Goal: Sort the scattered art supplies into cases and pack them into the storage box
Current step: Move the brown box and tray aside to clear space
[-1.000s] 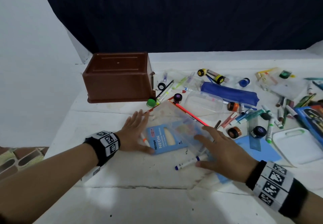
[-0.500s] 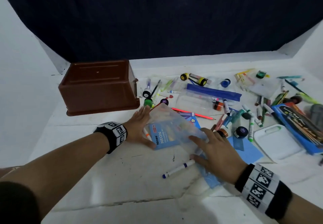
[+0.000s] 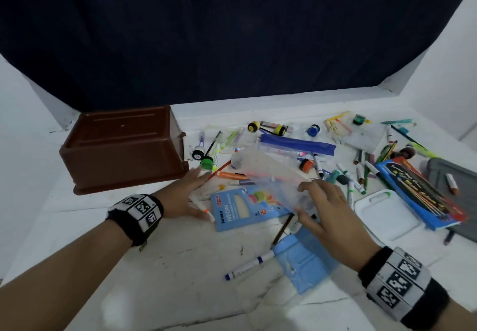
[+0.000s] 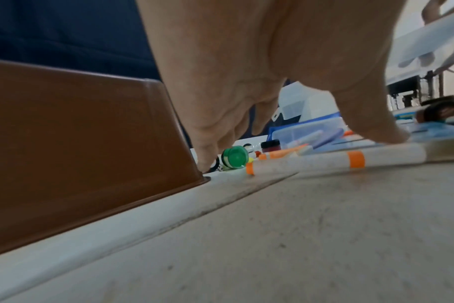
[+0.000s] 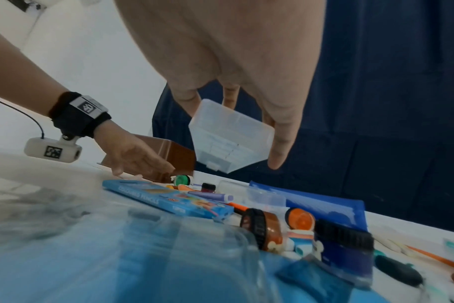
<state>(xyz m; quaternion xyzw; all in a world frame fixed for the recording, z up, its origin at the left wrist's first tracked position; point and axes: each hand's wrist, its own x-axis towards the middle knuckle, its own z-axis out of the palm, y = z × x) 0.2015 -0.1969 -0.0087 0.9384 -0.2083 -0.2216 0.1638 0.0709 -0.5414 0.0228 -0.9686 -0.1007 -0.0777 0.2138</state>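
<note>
My right hand (image 3: 309, 201) grips a clear plastic case (image 3: 268, 175) and holds it tilted in the air above the table; the right wrist view shows its fingers and thumb (image 5: 277, 151) clamped on the case (image 5: 231, 139). Flat on the table lies my left hand (image 3: 198, 191), fingers straight, between the brown storage box (image 3: 124, 149) and a blue Neon pencil box (image 3: 242, 209). Its thumb (image 4: 386, 133) touches the pencil box edge, beside a white marker with orange bands (image 4: 324, 160). The brown box stands with its flanged rim (image 4: 169, 190) down on the table.
Markers, pencils and paint pots lie scattered behind and right of my hands. A blue zip pouch (image 3: 296, 144), a white lid (image 3: 387, 211), a blue pencil pack (image 3: 418, 191) and a grey case (image 3: 459, 188) lie to the right. A light blue case (image 3: 302, 263) lies under my right wrist.
The clear case lay on the pencil box under both hands; my right hand has lifted it up and to the right. My left hand has let it go and stays flat on the table.
</note>
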